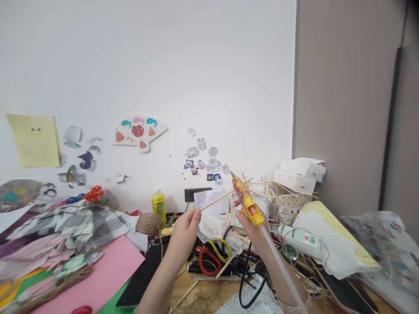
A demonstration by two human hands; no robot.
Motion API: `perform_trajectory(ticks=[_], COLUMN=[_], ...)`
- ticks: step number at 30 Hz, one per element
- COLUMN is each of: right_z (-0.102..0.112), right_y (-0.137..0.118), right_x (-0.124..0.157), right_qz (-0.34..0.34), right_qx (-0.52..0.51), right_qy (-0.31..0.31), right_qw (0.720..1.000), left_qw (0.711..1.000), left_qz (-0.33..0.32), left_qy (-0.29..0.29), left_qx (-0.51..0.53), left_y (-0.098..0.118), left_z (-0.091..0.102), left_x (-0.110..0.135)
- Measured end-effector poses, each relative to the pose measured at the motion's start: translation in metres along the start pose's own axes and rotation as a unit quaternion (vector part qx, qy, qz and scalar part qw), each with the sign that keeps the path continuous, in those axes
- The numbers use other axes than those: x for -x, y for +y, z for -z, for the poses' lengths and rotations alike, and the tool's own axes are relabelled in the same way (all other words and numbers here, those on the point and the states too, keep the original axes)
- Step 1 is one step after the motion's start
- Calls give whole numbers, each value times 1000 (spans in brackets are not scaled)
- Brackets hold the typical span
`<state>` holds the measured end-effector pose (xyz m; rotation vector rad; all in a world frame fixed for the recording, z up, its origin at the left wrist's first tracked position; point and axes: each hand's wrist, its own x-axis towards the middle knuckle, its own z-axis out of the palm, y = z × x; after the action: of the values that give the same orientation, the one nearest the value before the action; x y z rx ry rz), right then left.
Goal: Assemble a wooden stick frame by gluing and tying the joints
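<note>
My left hand [186, 231] is closed around one end of a thin wooden stick [214, 202], which points up and to the right. In my right hand [254, 229] is a yellow hot glue gun [246, 199], its nozzle tilted up and left. A long translucent glue stick [283, 267] runs out of its back end, down across my forearm. The stick's far end passes close to the front of the gun; whether they touch I cannot tell. Below and between my hands lie scissors with red handles [209, 267] and yellow handles [225, 254].
A twine ball [149, 224] and a yellow bottle [159, 206] stand at the back left. Pink paper [111, 266] and checked cloth [81, 224] cover the left. A black cable [242, 279] loops in front. White boxes [296, 181], a white tube [299, 239] and plastic bags [393, 253] crowd the right.
</note>
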<state>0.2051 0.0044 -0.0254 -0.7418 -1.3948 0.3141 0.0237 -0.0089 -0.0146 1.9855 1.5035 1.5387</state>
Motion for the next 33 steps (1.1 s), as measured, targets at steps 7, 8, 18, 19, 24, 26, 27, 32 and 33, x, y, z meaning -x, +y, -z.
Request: perform_trajectory(ticks=[7, 8, 18, 19, 24, 26, 27, 32, 33], right_z=[-8, -10, -11, -11, -13, -13, -13, -13, -13], right_y=[0, 0, -9, -9, -11, -11, -11, -8, -7], right_x=[4, 4, 10, 10, 13, 13, 13, 13, 14], right_qz=[-17, -22, -47, -49, -57, -59, -60, -59, -58], right_qx=[-27, -27, -56, -57, -63, -61, -59, -48, -46], right_qy=[-98, -107, -149, -150, -148, -145, -144, -142, -143], right_qw=[995, 994, 986, 986, 985, 986, 986, 987, 987], left_qw=[999, 998, 997, 997, 997, 997, 997, 997, 997], left_qz=[-7, -7, -2, -2, -2, -3, -3, -4, -3], left_qy=[53, 56, 72, 74, 78, 77, 77, 79, 79], left_qx=[9, 9, 11, 11, 9, 8, 8, 9, 9], left_y=[5, 5, 9, 9, 10, 10, 11, 10, 10], left_z=[10, 10, 16, 16, 16, 16, 16, 16, 16], left_x=[1, 1, 1, 2, 3, 3, 3, 2, 2])
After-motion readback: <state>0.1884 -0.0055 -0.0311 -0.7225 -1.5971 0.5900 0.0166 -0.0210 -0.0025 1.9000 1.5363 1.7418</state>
